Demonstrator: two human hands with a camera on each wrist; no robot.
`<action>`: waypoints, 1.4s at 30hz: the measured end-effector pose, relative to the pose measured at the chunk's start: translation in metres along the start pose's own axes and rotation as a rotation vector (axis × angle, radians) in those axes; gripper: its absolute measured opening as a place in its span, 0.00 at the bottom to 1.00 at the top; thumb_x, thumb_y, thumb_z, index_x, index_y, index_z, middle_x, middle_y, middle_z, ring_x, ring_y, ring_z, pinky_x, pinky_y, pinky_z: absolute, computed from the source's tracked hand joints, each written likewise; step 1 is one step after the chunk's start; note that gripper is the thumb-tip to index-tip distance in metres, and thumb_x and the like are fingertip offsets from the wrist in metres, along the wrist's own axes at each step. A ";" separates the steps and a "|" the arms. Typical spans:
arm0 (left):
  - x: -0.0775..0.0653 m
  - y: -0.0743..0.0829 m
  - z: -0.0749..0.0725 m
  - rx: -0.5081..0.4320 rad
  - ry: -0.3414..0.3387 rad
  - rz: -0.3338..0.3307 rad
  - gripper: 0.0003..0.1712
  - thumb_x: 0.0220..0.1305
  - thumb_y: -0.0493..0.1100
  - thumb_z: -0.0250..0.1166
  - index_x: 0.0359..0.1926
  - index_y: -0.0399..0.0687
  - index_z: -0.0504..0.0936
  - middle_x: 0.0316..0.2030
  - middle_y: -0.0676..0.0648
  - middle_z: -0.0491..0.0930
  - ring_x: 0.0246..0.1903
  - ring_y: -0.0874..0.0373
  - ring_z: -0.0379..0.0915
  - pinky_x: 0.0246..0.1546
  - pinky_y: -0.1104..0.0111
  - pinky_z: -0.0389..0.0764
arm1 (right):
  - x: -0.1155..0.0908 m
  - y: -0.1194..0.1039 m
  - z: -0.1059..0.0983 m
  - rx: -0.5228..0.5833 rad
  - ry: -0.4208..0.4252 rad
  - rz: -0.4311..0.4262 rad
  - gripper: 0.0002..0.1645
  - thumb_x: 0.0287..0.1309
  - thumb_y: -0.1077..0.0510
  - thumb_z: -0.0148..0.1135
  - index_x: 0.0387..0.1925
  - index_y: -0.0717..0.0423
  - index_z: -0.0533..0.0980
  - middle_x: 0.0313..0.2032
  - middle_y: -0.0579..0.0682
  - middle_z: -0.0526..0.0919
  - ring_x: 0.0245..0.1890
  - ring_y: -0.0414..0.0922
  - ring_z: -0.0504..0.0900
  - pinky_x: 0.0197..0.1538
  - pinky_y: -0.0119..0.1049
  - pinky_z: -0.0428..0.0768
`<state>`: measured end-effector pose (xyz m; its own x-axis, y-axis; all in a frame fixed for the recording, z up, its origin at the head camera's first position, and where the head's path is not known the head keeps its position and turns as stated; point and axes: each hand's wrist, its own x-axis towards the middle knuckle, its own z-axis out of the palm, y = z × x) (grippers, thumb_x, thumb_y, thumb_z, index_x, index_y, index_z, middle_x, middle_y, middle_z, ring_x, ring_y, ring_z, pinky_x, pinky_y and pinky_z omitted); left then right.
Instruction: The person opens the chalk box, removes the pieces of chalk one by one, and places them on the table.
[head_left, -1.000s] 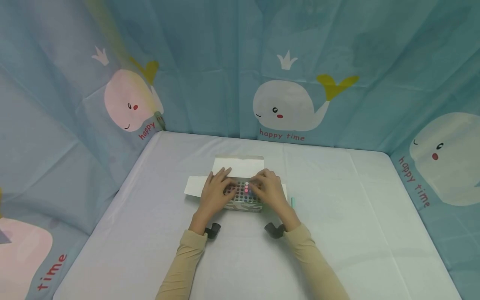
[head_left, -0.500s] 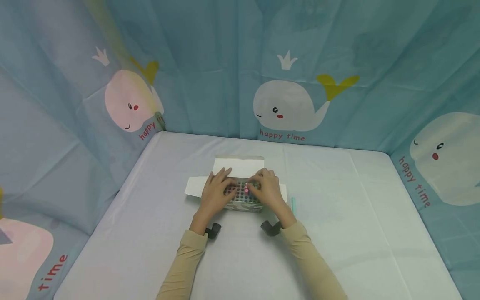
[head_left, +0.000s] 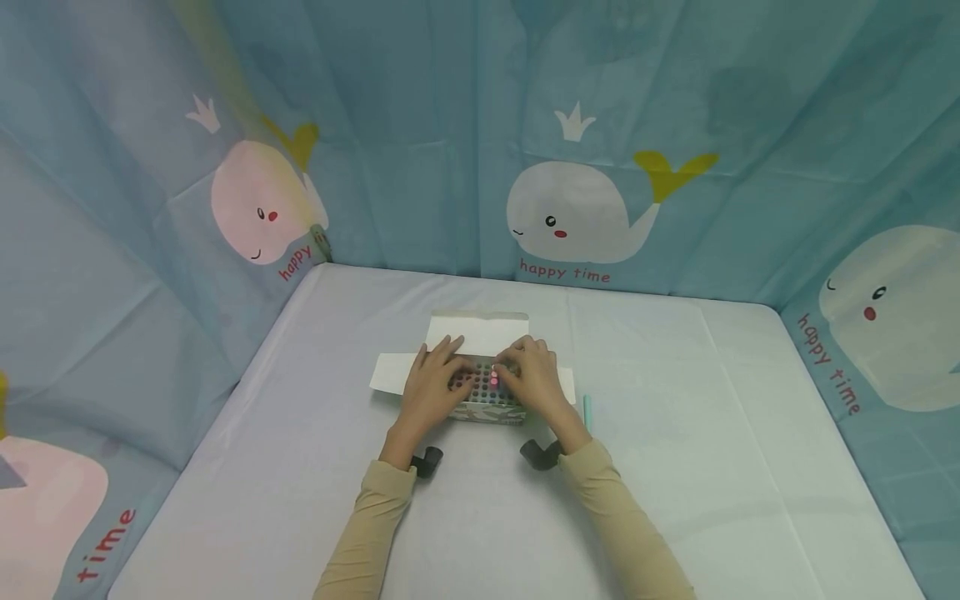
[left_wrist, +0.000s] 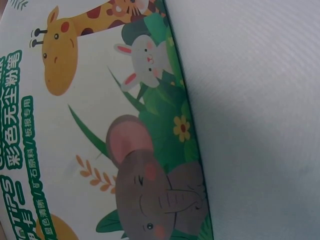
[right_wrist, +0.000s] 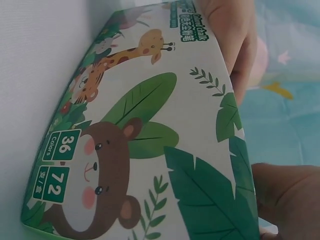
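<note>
A chalk box stands with its flaps folded out, and a tray of round holes shows inside. Its front, printed with animals, fills much of both wrist views. My left hand rests over the left end of the box, fingers spread toward the back and thumb reaching over the tray. A pink chalk stick stands up from the tray near its middle. With thumb and forefinger, my right hand pinches the top of a chalk stick just behind the pink one. Its fingers hide the tray's right part.
White flaps stick out at the back and both sides. A light green stick lies right of the box. Dark curved pieces show at both wrists. A whale-print curtain hangs behind the white table.
My right hand has shifted slightly left and back, its fingertips coming to the chalk stick behind the pink one. The left hand and the box have stayed put.
</note>
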<state>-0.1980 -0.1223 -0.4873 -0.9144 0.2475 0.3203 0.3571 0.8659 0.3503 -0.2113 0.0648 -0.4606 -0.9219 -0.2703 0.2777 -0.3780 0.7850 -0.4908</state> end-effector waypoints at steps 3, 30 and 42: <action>0.000 0.000 0.001 0.004 0.001 0.001 0.09 0.53 0.54 0.58 0.36 0.63 0.78 0.62 0.53 0.60 0.64 0.55 0.47 0.68 0.57 0.38 | 0.000 0.000 0.001 0.004 -0.002 -0.002 0.10 0.52 0.49 0.58 0.33 0.48 0.79 0.34 0.45 0.71 0.33 0.42 0.63 0.37 0.36 0.65; -0.001 0.000 0.000 0.000 0.016 0.010 0.09 0.52 0.54 0.59 0.36 0.62 0.78 0.62 0.54 0.60 0.64 0.55 0.47 0.67 0.54 0.42 | 0.002 -0.005 -0.012 0.231 0.246 -0.069 0.09 0.55 0.51 0.54 0.37 0.48 0.75 0.37 0.44 0.79 0.35 0.44 0.72 0.40 0.39 0.68; -0.001 -0.001 0.000 -0.005 0.021 0.012 0.10 0.52 0.54 0.59 0.36 0.61 0.78 0.62 0.53 0.60 0.64 0.54 0.48 0.67 0.54 0.43 | -0.003 0.002 -0.030 0.444 0.309 -0.060 0.09 0.53 0.50 0.57 0.30 0.51 0.76 0.26 0.43 0.81 0.27 0.37 0.74 0.34 0.36 0.76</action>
<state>-0.1974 -0.1229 -0.4878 -0.9060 0.2487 0.3424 0.3688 0.8609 0.3506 -0.2068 0.0841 -0.4374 -0.8548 -0.0783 0.5129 -0.4906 0.4439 -0.7498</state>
